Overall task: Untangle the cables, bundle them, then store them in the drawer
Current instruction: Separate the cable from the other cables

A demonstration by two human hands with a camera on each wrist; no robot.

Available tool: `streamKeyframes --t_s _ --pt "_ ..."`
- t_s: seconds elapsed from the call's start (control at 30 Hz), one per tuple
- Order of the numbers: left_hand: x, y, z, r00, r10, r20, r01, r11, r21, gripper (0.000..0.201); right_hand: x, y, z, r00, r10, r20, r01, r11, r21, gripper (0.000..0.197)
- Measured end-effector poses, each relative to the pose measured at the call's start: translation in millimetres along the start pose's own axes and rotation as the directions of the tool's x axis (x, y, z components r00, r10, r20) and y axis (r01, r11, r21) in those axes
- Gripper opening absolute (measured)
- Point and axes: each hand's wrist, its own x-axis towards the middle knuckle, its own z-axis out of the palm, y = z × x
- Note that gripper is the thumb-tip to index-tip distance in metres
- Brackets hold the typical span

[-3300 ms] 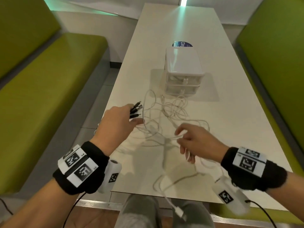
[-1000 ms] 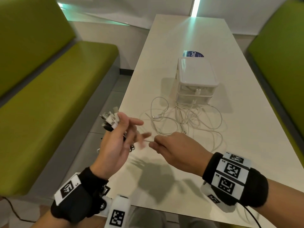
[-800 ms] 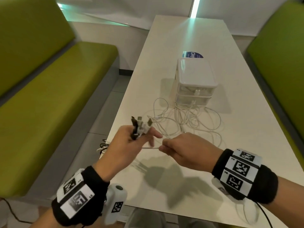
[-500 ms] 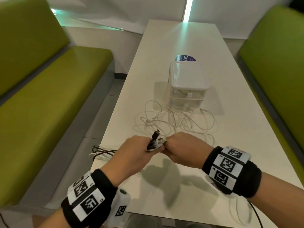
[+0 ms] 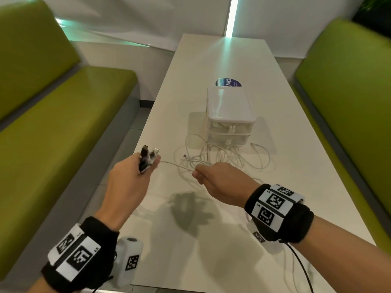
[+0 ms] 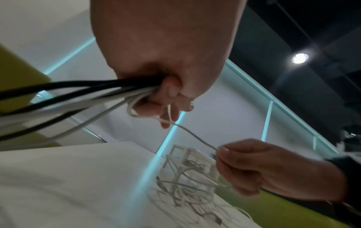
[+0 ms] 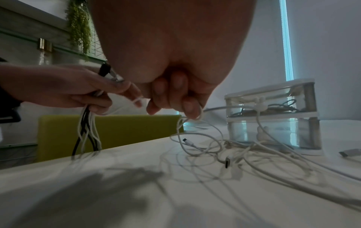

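Note:
My left hand is raised over the table's left edge and grips a bunch of black and white cable ends; their plugs stick up above the fist. The cords hang down from that fist. One white cable runs taut from the left hand to my right hand, which pinches it in a closed fist. A tangle of white cables lies on the table in front of the small clear two-drawer box. Both drawers are closed, and cables show inside the upper one.
The long white table runs between two green benches. A blue round sticker lies behind the drawer box. Loose plugs lie among the tangle. The held cords hang past the table's left edge.
The hands were together at the plugs half a second ago. Now they have drawn apart, the right hand sliding along one white cable, which stretches between them.

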Motion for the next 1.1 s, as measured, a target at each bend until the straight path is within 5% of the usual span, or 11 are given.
streamKeyframes --t_s 0.13,0.2,0.33,0.53,0.8,0.97,1.1 --pt "-17 11 16 0.942 0.322 0.1 -0.319 0.947 -0.046 0.039 5 -9 -3 1.0 0.017 -0.021 -0.016 0.999 0.035 0.031" --pt "-21 14 26 0.931 0.34 0.133 -0.347 0.937 0.031 0.023 6 -16 -3 1.0 -0.016 0.027 0.016 1.0 -0.016 0.022" --pt "-16 9 27 0.952 0.244 0.184 -0.255 0.966 0.034 0.03 1 -18 -2 0.994 -0.063 0.089 0.072 0.992 -0.099 0.013" --pt "-9 6 9 0.979 0.204 -0.013 -0.204 0.967 -0.156 0.026 10 -21 1 0.982 -0.173 -0.075 0.176 0.984 0.029 0.034" --pt "-1 -7 -25 0.988 -0.107 -0.109 0.015 0.779 -0.627 0.041 19 -7 6 0.977 -0.151 -0.15 0.155 0.988 0.021 0.029" --pt "3 -10 -15 0.988 -0.107 -0.108 0.06 0.929 -0.366 0.017 17 -2 8 0.993 -0.048 -0.103 0.052 0.998 0.032 0.034" --pt "-11 4 -2 0.971 0.208 -0.118 -0.231 0.943 -0.242 0.039 15 -4 13 0.997 -0.022 -0.074 0.022 1.0 0.004 0.037"
